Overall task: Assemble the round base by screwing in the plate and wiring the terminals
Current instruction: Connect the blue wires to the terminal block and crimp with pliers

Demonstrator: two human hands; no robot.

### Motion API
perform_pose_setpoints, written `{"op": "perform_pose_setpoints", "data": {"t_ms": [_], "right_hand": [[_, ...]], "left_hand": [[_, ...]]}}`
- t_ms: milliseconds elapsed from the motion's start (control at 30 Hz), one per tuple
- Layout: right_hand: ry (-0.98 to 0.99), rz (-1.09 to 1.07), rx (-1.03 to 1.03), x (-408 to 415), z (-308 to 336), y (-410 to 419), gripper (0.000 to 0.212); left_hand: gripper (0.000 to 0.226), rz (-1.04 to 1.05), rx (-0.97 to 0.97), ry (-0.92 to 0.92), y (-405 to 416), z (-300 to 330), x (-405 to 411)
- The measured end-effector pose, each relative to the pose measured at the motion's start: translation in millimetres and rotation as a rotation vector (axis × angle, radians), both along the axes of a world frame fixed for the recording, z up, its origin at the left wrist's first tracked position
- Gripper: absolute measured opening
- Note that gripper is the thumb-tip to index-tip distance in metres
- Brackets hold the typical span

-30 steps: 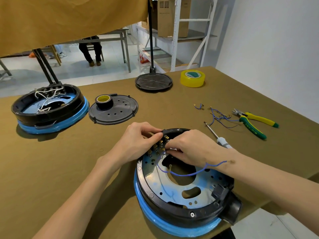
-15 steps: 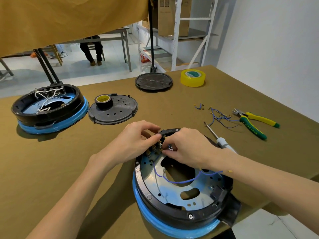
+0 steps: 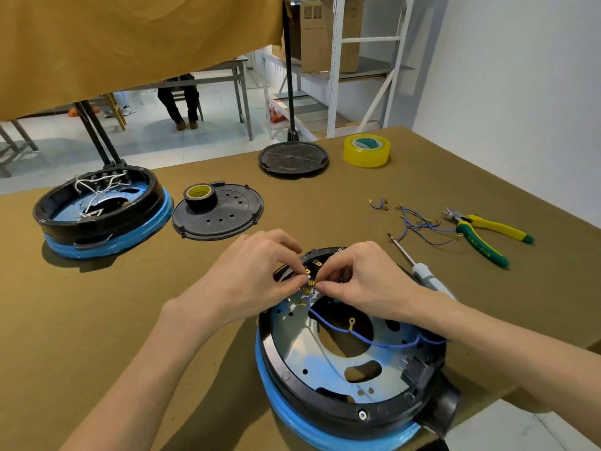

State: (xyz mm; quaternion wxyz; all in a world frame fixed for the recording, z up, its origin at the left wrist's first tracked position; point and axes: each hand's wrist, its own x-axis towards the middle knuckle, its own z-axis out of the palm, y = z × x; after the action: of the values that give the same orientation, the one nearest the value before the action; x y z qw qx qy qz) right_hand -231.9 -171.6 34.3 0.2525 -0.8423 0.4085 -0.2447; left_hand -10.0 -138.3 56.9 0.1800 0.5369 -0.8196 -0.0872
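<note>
- Head view, far left of the surface (image 3: pixel 97 320): we see a second round base (image 3: pixel 100 211) with white wires already run inside it, which we take for a further-along unit or a reference.
- Next to it lies a black perforated cover (image 3: pixel 224 216) with a roll of black tape (image 3: pixel 199 197) standing on it; further back sit another black disc (image 3: pixel 292 157) and a yellow tape roll (image 3: pixel 367 149). Neither cover is fitted, so we judge closing-up is still to come.
- Our left hand (image 3: pixel 247 281) pinches a small brass connector (image 3: pixel 311 283) at the terminal block on the far rim, fingertips curled tight on it.
- Our right hand (image 3: pixel 364 284) meets it from the other side, thumb and forefinger nipping the same connector end of the blue wire (image 3: pixel 367 341), which loops across the metal plate (image 3: pixel 312 353) of the round base (image 3: pixel 325 415) in front of us.
- The plate sits seated with a screw at the near rim, so we judge that step largely done; wiring is under way, a ring lug still loose over the centre hole.
- Right: screwdriver (image 3: pixel 422 273), spare blue leads (image 3: pixel 419 222) and green-yellow pliers (image 3: pixel 481 232) lie unused, so more terminals likely remain.
</note>
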Motion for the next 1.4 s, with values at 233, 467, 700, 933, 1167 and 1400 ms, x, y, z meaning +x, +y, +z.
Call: {"op": "perform_pose_setpoints", "data": {"t_ms": [233, 467, 700, 933, 1167, 1400], "right_hand": [[0.038, 0.003, 0.005, 1.5, 0.1, -1.2, 0.007], [0.074, -0.013, -0.04, 3.9, -1.7, -0.2, 0.006], [0.062, -0.032, -0.066, 3.1, -3.8, -0.2, 0.006], [0.106, -0.084, -0.074, 6.4, -3.9, 0.9, 0.008], [0.131, -0.144, -0.078, 11.8, -1.0, 4.0, 0.008], [0.244, -0.068, -0.176, 11.9, 5.0, 7.2, 0.017]], "left_hand": [[0.015, -0.003, -0.039, -0.054, -5.0, -4.6, -10.2], [0.016, -0.028, -0.007, -0.159, -1.0, 0.3, -11.1], [0.018, -0.044, -0.022, -0.246, 2.6, 6.3, -15.8], [0.011, -0.077, 0.109, -0.156, 2.3, 8.3, -9.5], [0.005, -0.09, 0.15, -0.109, -0.4, 3.9, -7.7], [0.002, -0.098, 0.155, -0.109, -0.3, 3.5, -8.4]]}}
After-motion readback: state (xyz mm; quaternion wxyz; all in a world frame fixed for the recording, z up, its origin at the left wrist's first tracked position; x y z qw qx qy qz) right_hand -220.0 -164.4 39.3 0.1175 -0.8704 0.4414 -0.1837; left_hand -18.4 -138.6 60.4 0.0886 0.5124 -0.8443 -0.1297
